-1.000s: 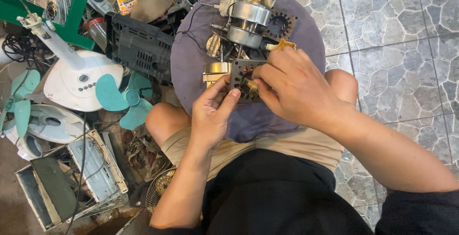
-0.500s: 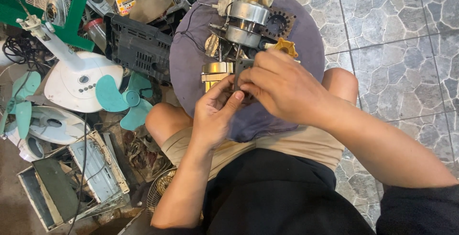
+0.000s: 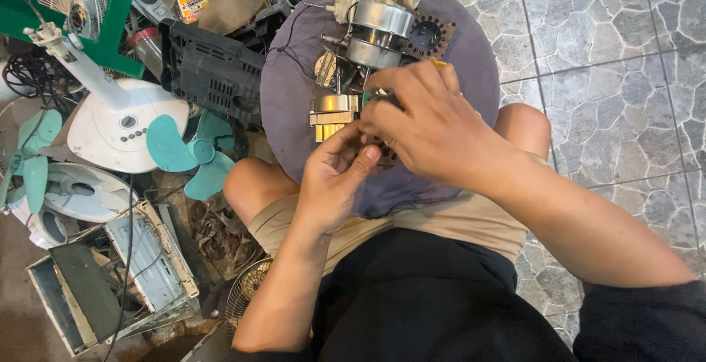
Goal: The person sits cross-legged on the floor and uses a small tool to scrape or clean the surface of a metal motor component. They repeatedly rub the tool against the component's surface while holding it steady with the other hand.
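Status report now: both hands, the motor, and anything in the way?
Left hand and right hand both gripping the fan motor assembly on the round purple cushion. Right hand covers the gripped part. Fan parts piled left, apart from the hands.

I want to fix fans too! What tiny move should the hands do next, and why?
Probably steady the fan motor first: it lies on a soft round cushion, and both hands, left hand and right hand, crowd its lower metal end, hiding the small part they pinch.
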